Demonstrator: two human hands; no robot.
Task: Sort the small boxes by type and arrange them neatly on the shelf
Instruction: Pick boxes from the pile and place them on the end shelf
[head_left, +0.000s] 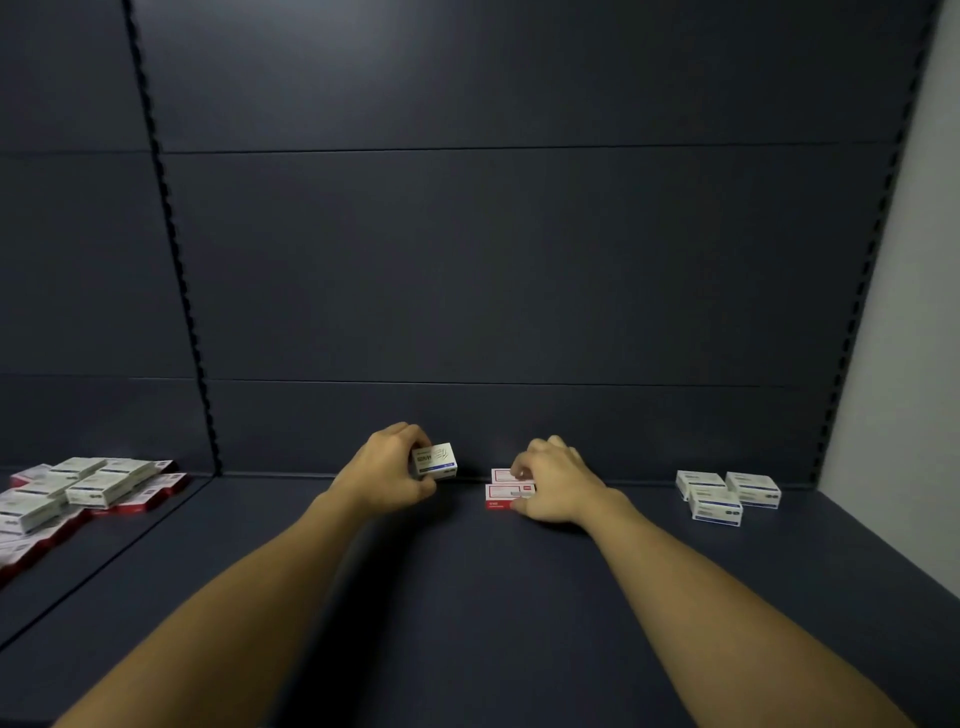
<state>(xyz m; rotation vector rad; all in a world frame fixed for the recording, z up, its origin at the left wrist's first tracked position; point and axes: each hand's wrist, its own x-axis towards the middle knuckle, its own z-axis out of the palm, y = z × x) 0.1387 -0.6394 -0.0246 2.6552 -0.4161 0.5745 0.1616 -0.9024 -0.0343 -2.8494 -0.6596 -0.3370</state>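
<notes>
While L hand (390, 470) pinches a white/blue box (435, 460) just above the dark shelf (467, 597), fingers curled round it, R hand (553, 480) rests on red/white boxes (506, 491) near back panel, fingers bent over them, grip unclear. Three white boxes (727, 493) sit far R; mixed pile (78, 493) far L.

1. There is only one view. It comes from a camera on the person's head.
2. It looks forward and down at a dark shelf (467, 597) and the dark back wall (519, 260) behind it.
3. Both arms reach away from the camera, so the hands look small and far.
4. The wide lens bends the side posts (171, 234).
</notes>
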